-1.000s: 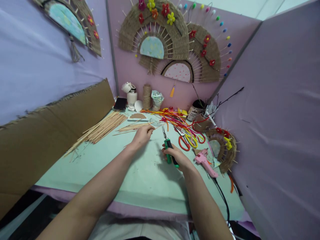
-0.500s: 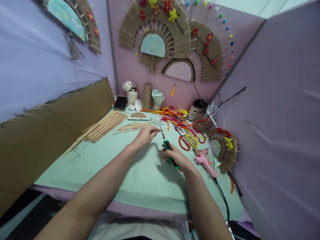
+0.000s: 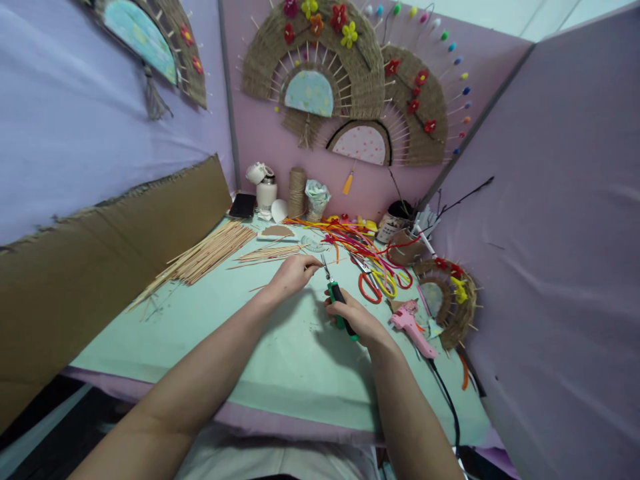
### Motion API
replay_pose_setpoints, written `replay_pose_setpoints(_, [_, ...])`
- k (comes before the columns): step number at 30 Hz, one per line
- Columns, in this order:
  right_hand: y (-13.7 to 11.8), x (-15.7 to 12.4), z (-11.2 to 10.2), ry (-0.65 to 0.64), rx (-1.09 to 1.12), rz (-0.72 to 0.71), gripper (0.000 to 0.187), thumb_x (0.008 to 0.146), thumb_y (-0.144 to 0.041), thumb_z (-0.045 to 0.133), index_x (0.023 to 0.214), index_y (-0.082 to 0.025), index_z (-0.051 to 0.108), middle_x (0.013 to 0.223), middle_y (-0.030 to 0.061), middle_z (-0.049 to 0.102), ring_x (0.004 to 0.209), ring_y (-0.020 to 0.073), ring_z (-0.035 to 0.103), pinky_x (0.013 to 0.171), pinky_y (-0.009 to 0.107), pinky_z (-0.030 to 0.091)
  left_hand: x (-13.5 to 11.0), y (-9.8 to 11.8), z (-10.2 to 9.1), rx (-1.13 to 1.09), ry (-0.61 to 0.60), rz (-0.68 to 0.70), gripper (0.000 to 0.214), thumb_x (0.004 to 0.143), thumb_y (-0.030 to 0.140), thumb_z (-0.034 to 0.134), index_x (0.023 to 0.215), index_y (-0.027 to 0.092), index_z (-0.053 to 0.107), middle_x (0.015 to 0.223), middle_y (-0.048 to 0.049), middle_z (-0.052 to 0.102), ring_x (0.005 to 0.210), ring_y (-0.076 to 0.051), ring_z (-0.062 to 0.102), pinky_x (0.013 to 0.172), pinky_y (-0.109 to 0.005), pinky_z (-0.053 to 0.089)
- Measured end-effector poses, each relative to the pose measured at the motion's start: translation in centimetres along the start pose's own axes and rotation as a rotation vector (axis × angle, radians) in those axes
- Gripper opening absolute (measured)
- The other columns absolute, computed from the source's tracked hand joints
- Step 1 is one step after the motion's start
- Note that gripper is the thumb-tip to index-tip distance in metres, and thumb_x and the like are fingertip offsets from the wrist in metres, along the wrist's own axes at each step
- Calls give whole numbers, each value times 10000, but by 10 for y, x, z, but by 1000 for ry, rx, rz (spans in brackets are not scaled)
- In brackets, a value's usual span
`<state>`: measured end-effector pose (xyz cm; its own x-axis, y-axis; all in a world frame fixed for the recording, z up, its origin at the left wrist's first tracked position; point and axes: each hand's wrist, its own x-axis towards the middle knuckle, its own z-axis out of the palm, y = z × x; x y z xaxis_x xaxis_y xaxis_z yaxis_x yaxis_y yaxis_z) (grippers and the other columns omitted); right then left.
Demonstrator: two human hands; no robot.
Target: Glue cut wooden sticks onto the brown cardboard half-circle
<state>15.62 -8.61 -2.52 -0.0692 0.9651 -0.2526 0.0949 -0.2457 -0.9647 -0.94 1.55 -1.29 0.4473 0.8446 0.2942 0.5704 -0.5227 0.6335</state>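
Note:
My right hand (image 3: 353, 315) is wrapped around the green and black handles of pliers (image 3: 336, 293), whose metal jaws point away from me. Just left of the jaws, my left hand (image 3: 296, 273) pinches a thin wooden stick (image 3: 336, 261). The stick's pale end shows to the right, past the jaws, which are at or around it. Beyond my left hand lies a small group of similar sticks (image 3: 273, 253), with a larger bundle of sticks (image 3: 215, 255) to the left.
Red-handled scissors (image 3: 369, 287) and colourful pipe cleaners (image 3: 350, 237) lie right of centre. A pink glue gun (image 3: 414, 330) with a black cord sits nearer me, beside a small woven fan (image 3: 460, 313). Twine (image 3: 297, 190) stands at the back; a cardboard panel (image 3: 125, 253) borders the left.
The camera view has shifted slightly. Both hands stay in almost the same place, with the stick still by the pliers' jaws.

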Motion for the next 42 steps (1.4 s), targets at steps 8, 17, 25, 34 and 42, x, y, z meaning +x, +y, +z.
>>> replay_pose_setpoints(8, [2, 1, 1, -6, 0, -6, 365, 648, -300, 634, 992, -200, 565, 778, -12, 570, 655, 138, 501, 583, 257, 377, 0, 1, -1, 7, -9, 8, 279, 872, 181, 522, 998, 201, 769, 913, -41, 757, 856, -176, 667, 796, -253, 492])
replay_pose_setpoints(17, [0, 0, 1, -18, -11, 4, 384, 647, -308, 617, 1008, -194, 549, 752, -22, 550, 613, 126, 470, 562, 256, 340, 0, 3, -3, 6, -26, 4, 283, 871, 162, 519, 1004, 188, 767, 906, -48, 757, 866, -175, 673, 807, -252, 498])
replay_pose_setpoints(25, [3, 1, 2, 4, -49, -11, 322, 662, -290, 609, 966, -205, 547, 645, -50, 503, 596, 134, 455, 547, 257, 314, 0, 3, -2, 13, -35, -11, 285, 867, 165, 527, 1015, 200, 768, 916, -48, 760, 880, -180, 676, 828, -261, 503])
replay_pose_setpoints(34, [12, 6, 8, -64, 54, 26, 227, 641, -276, 565, 831, -224, 452, 571, -74, 437, 494, 104, 383, 463, 237, 283, 0, 2, -1, 111, -82, 12, 298, 868, 161, 518, 1021, 206, 769, 1023, -62, 762, 966, -212, 671, 848, -287, 495])
replay_pose_setpoints(42, [8, 6, 10, -62, 162, 91, 255, 594, -257, 584, 802, -225, 440, 546, -83, 428, 475, 85, 370, 430, 206, 286, 2, 3, 1, 127, -125, -19, 301, 880, 193, 510, 1043, 202, 763, 1071, -73, 753, 1004, -234, 669, 872, -311, 497])
